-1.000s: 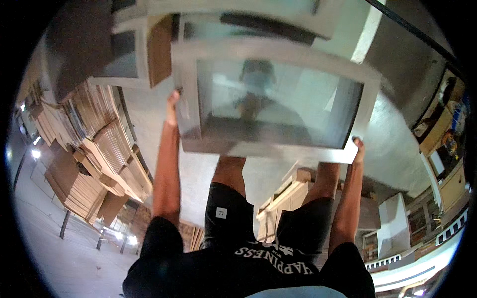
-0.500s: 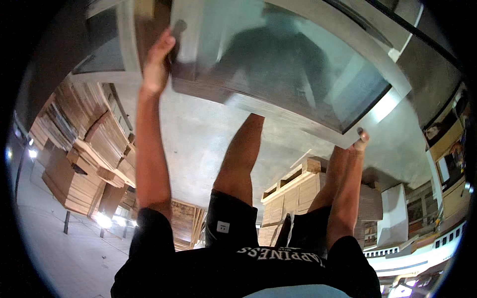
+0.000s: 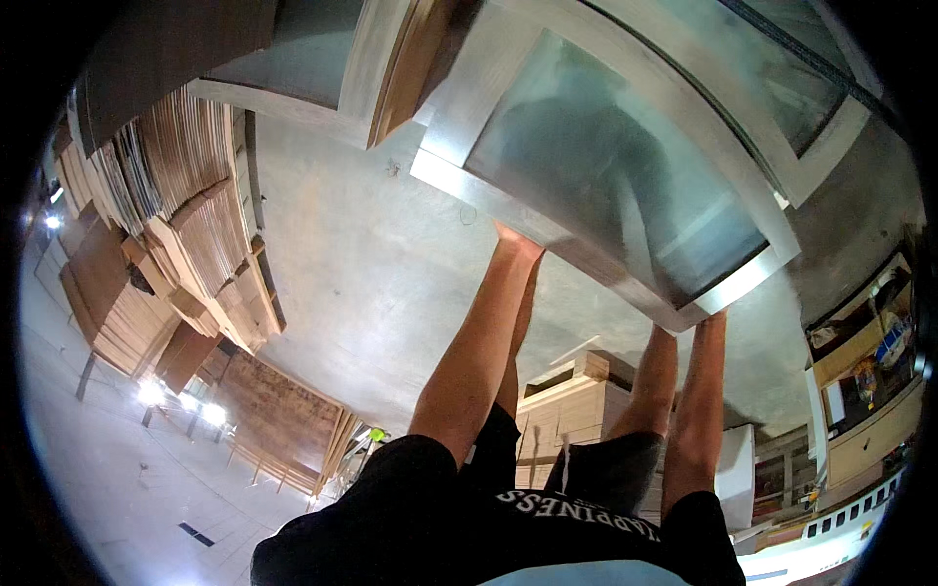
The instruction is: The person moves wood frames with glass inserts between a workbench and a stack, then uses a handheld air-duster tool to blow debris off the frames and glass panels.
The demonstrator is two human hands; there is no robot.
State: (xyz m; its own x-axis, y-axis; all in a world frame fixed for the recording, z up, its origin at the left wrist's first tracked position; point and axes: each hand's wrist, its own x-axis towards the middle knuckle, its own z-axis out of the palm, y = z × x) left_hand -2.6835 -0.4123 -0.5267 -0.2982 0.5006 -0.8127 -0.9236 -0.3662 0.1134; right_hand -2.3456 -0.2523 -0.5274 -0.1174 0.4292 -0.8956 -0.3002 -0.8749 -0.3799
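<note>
A framed glass cabinet door [image 3: 625,166], with a pale wood-grain frame and a large glass pane, lies tilted in front of me. My left hand [image 3: 520,238] holds it from below at the near long edge. Its wrist shows, while the fingers go out of sight beneath the frame. At the near right corner my right hand [image 3: 715,318] has hold of the same frame, and its fingers are hidden under it too. A dark reflection shows in the pane.
Another framed glass door [image 3: 362,59] stands at the upper left, and a further frame [image 3: 831,137] lies beyond at the right. Stacked boards [image 3: 195,186] fill the left side. A pile of pale wooden pieces [image 3: 576,420] is by my legs. A tool shelf [image 3: 870,361] stands at right.
My left hand has moved right and nearer, from the door's left end to its near long edge. The door has shifted right, clear of the frame at the left.
</note>
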